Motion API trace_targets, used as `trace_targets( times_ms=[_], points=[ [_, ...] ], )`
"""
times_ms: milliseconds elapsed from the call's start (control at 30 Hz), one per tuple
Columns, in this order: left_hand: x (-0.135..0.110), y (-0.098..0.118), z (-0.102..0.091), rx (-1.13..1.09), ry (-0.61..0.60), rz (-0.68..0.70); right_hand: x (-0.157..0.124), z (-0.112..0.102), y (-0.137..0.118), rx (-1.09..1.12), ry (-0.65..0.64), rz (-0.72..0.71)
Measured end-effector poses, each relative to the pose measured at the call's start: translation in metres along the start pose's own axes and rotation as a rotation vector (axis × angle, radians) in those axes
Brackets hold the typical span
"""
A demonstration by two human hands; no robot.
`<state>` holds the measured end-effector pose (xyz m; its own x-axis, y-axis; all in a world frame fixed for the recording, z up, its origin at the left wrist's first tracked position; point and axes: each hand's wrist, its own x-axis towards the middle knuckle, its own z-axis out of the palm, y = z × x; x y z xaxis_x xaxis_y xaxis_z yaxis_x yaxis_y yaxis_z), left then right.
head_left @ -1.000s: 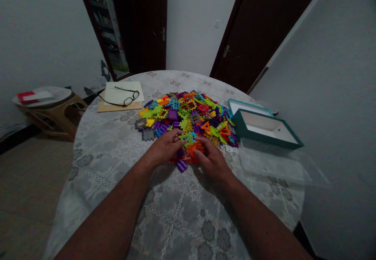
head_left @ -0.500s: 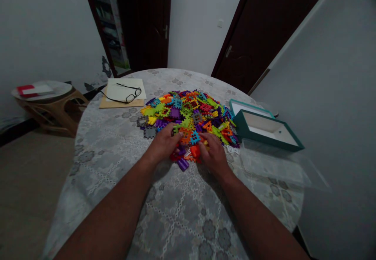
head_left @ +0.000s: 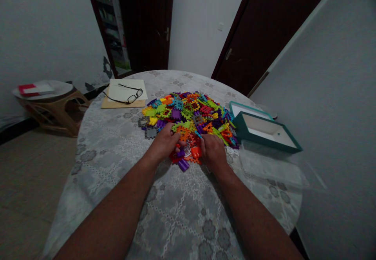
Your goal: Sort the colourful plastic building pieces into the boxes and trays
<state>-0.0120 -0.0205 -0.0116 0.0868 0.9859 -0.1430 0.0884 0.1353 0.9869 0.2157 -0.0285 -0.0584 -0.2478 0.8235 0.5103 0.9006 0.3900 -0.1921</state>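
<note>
In the head view, my left hand (head_left: 165,142) is closed on an orange window-shaped building tile (head_left: 184,133), pinched between thumb and fingers. A yellow-green tile (head_left: 178,127) lies against it at the top. My right hand (head_left: 214,150) is closed on a small blue building tile (head_left: 198,134), which shows nearly edge-on by the thumb. The two tiles are close but apart. Below the hands lie a purple piece (head_left: 183,164) and a red-orange piece (head_left: 196,152). Right behind the hands spreads a large pile of colourful notched tiles (head_left: 188,111).
Eyeglasses (head_left: 132,98) rest on papers (head_left: 117,91) at the far left of the cloth-covered round table (head_left: 173,209). A green box (head_left: 270,132) and a clear plastic cover (head_left: 270,164) lie at the right. Beyond the left edge stands a stool (head_left: 55,107).
The blue tile, which faced me beside the orange one, has turned edge-on and come away to the right with my right hand. My left hand has barely moved.
</note>
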Motion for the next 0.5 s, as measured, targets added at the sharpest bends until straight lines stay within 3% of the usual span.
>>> trace_targets(
  times_ms=[133,267,367,500],
  points=[
    [0.000,0.001,0.000,0.016,-0.019,-0.030,0.004,-0.008,0.011,0.022,0.085,0.106],
    [-0.004,0.005,0.001,0.025,-0.019,-0.030,0.001,-0.022,0.009,0.217,0.197,0.312],
    [-0.007,0.008,0.003,0.022,-0.081,-0.023,-0.004,-0.030,-0.002,0.398,0.135,0.393],
    [-0.012,0.009,0.005,-0.005,-0.222,-0.025,-0.008,-0.030,-0.014,0.502,0.050,0.340]
  ],
)
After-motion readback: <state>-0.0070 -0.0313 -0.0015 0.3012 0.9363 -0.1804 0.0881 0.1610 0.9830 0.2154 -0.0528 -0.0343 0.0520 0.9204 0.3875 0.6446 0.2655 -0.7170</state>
